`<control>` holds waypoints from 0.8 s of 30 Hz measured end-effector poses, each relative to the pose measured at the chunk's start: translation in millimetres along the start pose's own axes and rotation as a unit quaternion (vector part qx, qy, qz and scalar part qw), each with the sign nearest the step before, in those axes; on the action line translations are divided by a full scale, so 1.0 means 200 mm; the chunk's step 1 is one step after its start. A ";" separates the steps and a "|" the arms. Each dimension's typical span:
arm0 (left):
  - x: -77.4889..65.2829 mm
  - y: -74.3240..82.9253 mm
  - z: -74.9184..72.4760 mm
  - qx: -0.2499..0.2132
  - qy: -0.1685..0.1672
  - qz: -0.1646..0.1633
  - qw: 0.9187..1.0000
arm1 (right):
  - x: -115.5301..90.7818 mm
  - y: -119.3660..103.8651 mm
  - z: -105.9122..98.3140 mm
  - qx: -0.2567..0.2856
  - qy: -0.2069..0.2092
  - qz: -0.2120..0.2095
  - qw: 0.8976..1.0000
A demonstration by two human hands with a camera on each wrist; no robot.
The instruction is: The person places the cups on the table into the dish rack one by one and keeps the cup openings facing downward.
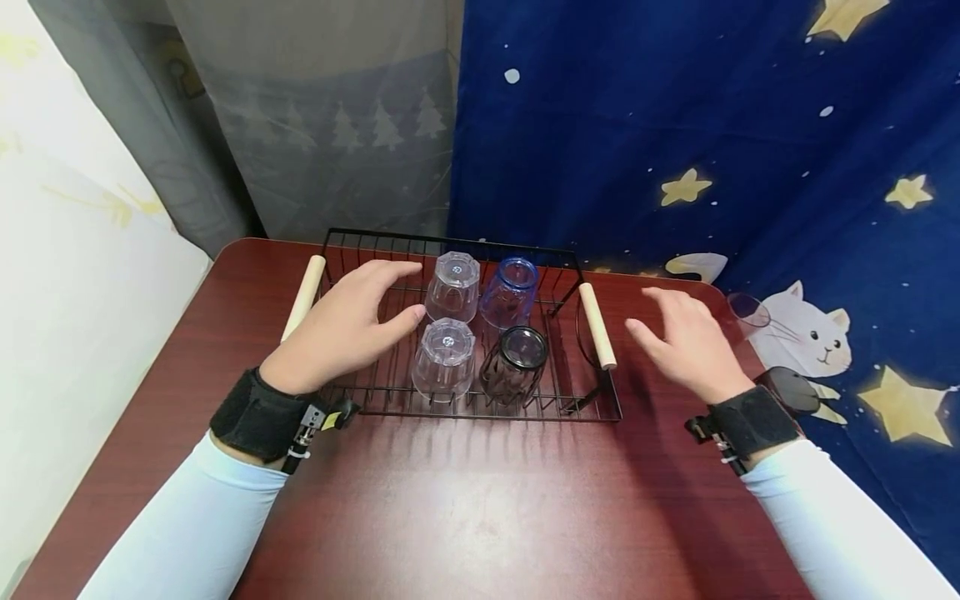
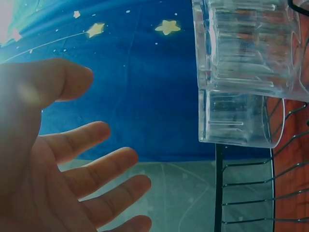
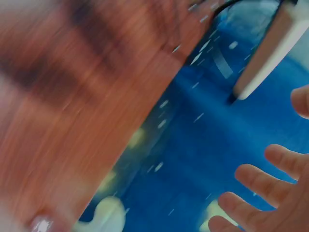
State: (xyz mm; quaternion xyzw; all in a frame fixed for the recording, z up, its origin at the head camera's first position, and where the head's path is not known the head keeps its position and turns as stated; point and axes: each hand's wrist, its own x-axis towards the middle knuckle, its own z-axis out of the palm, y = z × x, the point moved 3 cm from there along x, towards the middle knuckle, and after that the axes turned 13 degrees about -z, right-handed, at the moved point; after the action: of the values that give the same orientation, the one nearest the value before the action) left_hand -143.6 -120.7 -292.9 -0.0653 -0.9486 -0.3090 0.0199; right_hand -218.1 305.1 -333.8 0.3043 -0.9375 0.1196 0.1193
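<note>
A black wire basket (image 1: 491,414) with pale wooden handles stands on the table, holding several upside-down glasses. At its middle are a clear glass (image 1: 454,292) at the back and another clear glass (image 1: 442,371) in front. Beside them sit a blue glass (image 1: 510,296) and a dark glass (image 1: 513,371). My left hand (image 1: 352,325) is over the basket's left part, fingers spread and empty, thumb tip close by the clear glasses. To the right of the basket, my right hand (image 1: 684,342) hovers with loosely bent, empty fingers, apart from the right wooden handle (image 1: 597,327).
At the table's right edge stands a clear, pinkish glass (image 1: 747,315), with a dark rounded object (image 1: 791,390) partly behind my right wrist. A blue star-patterned curtain (image 1: 585,125) hangs behind the reddish-brown table (image 1: 480,508). A white surface (image 1: 82,275) borders the left side.
</note>
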 end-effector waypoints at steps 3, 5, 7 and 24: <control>0.01 -0.01 -0.01 0.003 0.003 -0.006 1.000 | -0.08 0.13 -0.01 -0.031 -0.004 0.032 0.999; 0.01 -0.01 -0.01 0.006 0.001 -0.009 1.000 | -0.14 0.22 -0.02 -0.042 -0.009 0.060 0.997; 0.01 -0.01 -0.01 0.007 -0.001 -0.011 1.000 | -0.20 0.30 -0.02 -0.049 -0.018 0.088 0.995; 0.00 0.00 0.02 0.013 -0.009 -0.020 1.000 | -0.54 0.62 -0.04 -0.057 -0.175 0.307 0.934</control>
State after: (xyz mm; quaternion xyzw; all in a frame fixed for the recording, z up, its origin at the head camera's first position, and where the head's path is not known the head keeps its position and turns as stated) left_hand -142.9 -117.6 -296.1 -0.0492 -0.9539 -0.2961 0.0057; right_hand -206.6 464.1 -377.7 0.0102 -0.9965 0.0412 -0.0724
